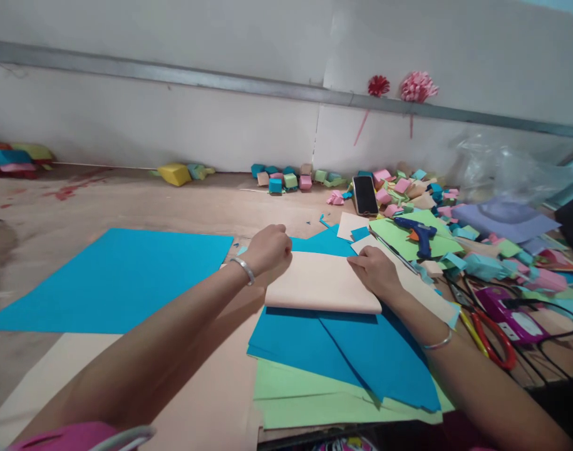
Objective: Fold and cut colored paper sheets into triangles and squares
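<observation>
A sheet of pale peach paper (321,282), folded over with a rounded fold toward me, lies on top of blue sheets (305,341). At its upper left corner my left hand (270,249) is closed, thumb and fingers gripping the edge. My right hand (375,272) pinches the upper right edge of the same sheet; its fingertips are partly hidden. Under the blue sheets, light green paper (295,401) sticks out toward me. To the left lies a large flat blue sheet (140,282), with more peach paper (206,382) below my left forearm.
On the right are a blue glue gun (420,235), red-handled scissors (495,341), a purple device with cables (509,316) and a phone (365,195). Small paper boxes (290,181) line the wall. Two paper flowers (418,86) hang on a metal rail (196,78).
</observation>
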Demonstrator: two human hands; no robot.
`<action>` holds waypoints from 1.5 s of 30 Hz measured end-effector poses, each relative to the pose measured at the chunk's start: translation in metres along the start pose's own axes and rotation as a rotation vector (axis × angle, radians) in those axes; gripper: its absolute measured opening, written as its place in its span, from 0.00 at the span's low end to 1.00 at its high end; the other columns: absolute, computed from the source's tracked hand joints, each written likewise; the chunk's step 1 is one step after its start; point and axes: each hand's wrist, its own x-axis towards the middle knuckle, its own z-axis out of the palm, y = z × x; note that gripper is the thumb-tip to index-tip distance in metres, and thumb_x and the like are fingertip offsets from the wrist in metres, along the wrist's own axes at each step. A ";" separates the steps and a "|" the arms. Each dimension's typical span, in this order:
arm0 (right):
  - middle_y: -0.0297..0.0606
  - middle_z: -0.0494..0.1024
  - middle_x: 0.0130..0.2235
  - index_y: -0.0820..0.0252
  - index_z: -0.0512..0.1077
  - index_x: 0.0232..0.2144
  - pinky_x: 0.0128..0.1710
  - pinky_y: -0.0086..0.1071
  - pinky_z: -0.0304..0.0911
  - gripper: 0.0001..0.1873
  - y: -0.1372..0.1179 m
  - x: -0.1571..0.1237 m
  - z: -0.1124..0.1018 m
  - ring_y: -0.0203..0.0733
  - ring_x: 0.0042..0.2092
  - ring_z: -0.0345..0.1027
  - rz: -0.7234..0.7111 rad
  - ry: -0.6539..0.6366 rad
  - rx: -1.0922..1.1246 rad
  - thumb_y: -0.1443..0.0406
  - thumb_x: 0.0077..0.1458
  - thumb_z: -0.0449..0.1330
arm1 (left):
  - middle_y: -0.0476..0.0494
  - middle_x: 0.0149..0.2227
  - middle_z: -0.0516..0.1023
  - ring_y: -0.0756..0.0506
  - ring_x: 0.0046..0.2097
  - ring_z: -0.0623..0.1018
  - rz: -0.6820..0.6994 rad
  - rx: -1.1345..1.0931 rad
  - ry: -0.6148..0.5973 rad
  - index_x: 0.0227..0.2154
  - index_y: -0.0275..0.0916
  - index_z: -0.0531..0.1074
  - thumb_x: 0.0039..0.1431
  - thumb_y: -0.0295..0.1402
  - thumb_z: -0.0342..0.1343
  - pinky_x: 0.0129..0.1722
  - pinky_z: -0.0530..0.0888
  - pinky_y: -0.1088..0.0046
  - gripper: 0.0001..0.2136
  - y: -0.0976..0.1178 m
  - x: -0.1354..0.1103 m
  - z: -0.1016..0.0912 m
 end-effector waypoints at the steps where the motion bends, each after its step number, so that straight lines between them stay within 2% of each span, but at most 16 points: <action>1: 0.41 0.71 0.32 0.53 0.81 0.36 0.30 0.32 0.47 0.17 0.001 0.000 0.001 0.42 0.37 0.62 -0.003 -0.004 -0.001 0.60 0.64 0.52 | 0.36 0.41 0.77 0.40 0.46 0.76 0.005 0.032 -0.023 0.31 0.33 0.78 0.56 0.25 0.57 0.45 0.72 0.66 0.05 0.006 0.002 -0.002; 3: 0.41 0.71 0.32 0.53 0.81 0.36 0.30 0.32 0.47 0.17 0.004 0.001 0.003 0.42 0.37 0.62 -0.008 -0.007 -0.004 0.59 0.64 0.52 | 0.36 0.44 0.76 0.41 0.47 0.76 -0.009 0.082 -0.070 0.39 0.32 0.76 0.60 0.31 0.58 0.48 0.73 0.62 0.08 0.020 0.009 -0.001; 5: 0.41 0.72 0.32 0.53 0.81 0.36 0.30 0.32 0.47 0.17 0.005 0.001 0.005 0.42 0.37 0.62 -0.013 -0.008 -0.008 0.59 0.64 0.52 | 0.39 0.50 0.73 0.43 0.48 0.76 -0.047 0.118 -0.089 0.50 0.35 0.70 0.64 0.38 0.56 0.47 0.75 0.59 0.15 0.038 0.016 0.004; 6: 0.41 0.72 0.32 0.53 0.81 0.36 0.30 0.32 0.47 0.17 0.006 0.001 0.005 0.42 0.37 0.62 -0.016 -0.008 -0.011 0.59 0.64 0.52 | 0.39 0.51 0.72 0.43 0.48 0.76 -0.067 0.130 -0.078 0.52 0.35 0.68 0.64 0.38 0.56 0.47 0.76 0.58 0.17 0.049 0.020 0.007; 9: 0.42 0.72 0.32 0.54 0.81 0.36 0.29 0.33 0.46 0.18 0.006 0.001 0.007 0.42 0.37 0.62 -0.020 -0.003 -0.021 0.59 0.64 0.51 | 0.38 0.51 0.72 0.42 0.49 0.75 -0.045 0.134 0.004 0.51 0.35 0.69 0.65 0.37 0.55 0.48 0.75 0.57 0.16 0.081 0.025 0.022; 10: 0.42 0.72 0.32 0.54 0.81 0.36 0.29 0.33 0.46 0.18 0.006 0.001 0.007 0.42 0.37 0.62 -0.020 0.000 -0.024 0.59 0.64 0.51 | 0.31 0.49 0.73 0.39 0.50 0.75 0.013 0.117 0.030 0.46 0.29 0.72 0.65 0.32 0.53 0.48 0.74 0.59 0.12 0.091 0.025 0.028; 11: 0.41 0.71 0.31 0.54 0.81 0.35 0.29 0.33 0.46 0.18 0.005 0.001 0.007 0.42 0.36 0.62 -0.021 0.002 -0.027 0.59 0.64 0.51 | 0.30 0.47 0.74 0.39 0.50 0.74 0.089 0.094 0.042 0.42 0.28 0.74 0.65 0.29 0.51 0.48 0.73 0.62 0.10 0.099 0.024 0.034; 14: 0.40 0.71 0.30 0.52 0.81 0.34 0.28 0.33 0.45 0.19 0.004 0.000 0.005 0.42 0.35 0.61 -0.030 0.005 -0.028 0.60 0.64 0.50 | 0.31 0.47 0.75 0.39 0.52 0.73 0.276 0.028 0.071 0.43 0.31 0.74 0.66 0.31 0.48 0.52 0.70 0.63 0.12 0.111 0.018 0.050; 17: 0.40 0.71 0.30 0.52 0.81 0.34 0.28 0.32 0.45 0.19 0.003 -0.001 0.004 0.41 0.34 0.61 -0.029 0.014 -0.023 0.60 0.64 0.50 | 0.29 0.59 0.69 0.37 0.61 0.67 0.334 -0.014 0.100 0.54 0.29 0.68 0.68 0.39 0.45 0.58 0.64 0.61 0.20 0.105 0.011 0.062; 20: 0.40 0.71 0.30 0.53 0.81 0.33 0.28 0.32 0.45 0.18 0.002 -0.001 0.004 0.41 0.34 0.61 -0.019 0.027 -0.024 0.59 0.64 0.52 | 0.34 0.67 0.57 0.36 0.67 0.58 0.345 -0.032 0.092 0.62 0.34 0.60 0.69 0.45 0.42 0.63 0.57 0.56 0.26 0.092 0.004 0.068; 23: 0.40 0.71 0.30 0.53 0.81 0.34 0.28 0.32 0.46 0.16 0.001 -0.002 0.003 0.41 0.34 0.62 -0.018 0.034 -0.028 0.60 0.63 0.53 | 0.36 0.69 0.52 0.36 0.69 0.54 0.332 -0.043 0.070 0.65 0.36 0.56 0.68 0.50 0.39 0.65 0.53 0.53 0.29 0.080 -0.002 0.070; 31: 0.41 0.72 0.30 0.54 0.81 0.34 0.30 0.33 0.49 0.16 0.000 -0.002 0.004 0.43 0.36 0.64 -0.034 0.044 -0.045 0.61 0.63 0.53 | 0.27 0.69 0.48 0.33 0.70 0.49 0.204 -0.050 0.026 0.65 0.26 0.52 0.66 0.53 0.38 0.66 0.49 0.54 0.36 0.054 -0.018 0.067; 35: 0.41 0.71 0.30 0.55 0.80 0.34 0.31 0.33 0.50 0.16 0.001 -0.003 0.004 0.43 0.36 0.63 -0.057 0.043 -0.071 0.61 0.63 0.52 | 0.26 0.69 0.47 0.32 0.70 0.48 0.179 -0.054 0.021 0.66 0.28 0.52 0.66 0.52 0.41 0.66 0.49 0.51 0.35 0.047 -0.022 0.064; 41: 0.45 0.72 0.33 0.59 0.78 0.28 0.34 0.36 0.51 0.19 0.000 0.000 -0.006 0.45 0.37 0.61 -0.100 0.040 -0.144 0.64 0.63 0.50 | 0.29 0.69 0.52 0.29 0.69 0.51 0.225 -0.090 0.024 0.65 0.39 0.56 0.66 0.48 0.45 0.63 0.52 0.44 0.28 0.048 -0.024 0.057; 43: 0.47 0.72 0.34 0.60 0.77 0.27 0.34 0.36 0.51 0.19 0.000 0.001 -0.008 0.46 0.37 0.61 -0.112 0.037 -0.164 0.65 0.63 0.50 | 0.29 0.68 0.54 0.28 0.68 0.52 0.253 -0.111 0.038 0.63 0.38 0.59 0.66 0.46 0.47 0.62 0.54 0.43 0.27 0.050 -0.021 0.052; 45: 0.46 0.72 0.32 0.60 0.76 0.25 0.33 0.36 0.50 0.18 0.000 0.002 -0.008 0.45 0.36 0.60 -0.120 0.029 -0.181 0.66 0.62 0.51 | 0.29 0.66 0.57 0.29 0.67 0.55 0.306 -0.133 0.050 0.57 0.35 0.66 0.65 0.44 0.49 0.62 0.57 0.48 0.23 0.051 -0.015 0.047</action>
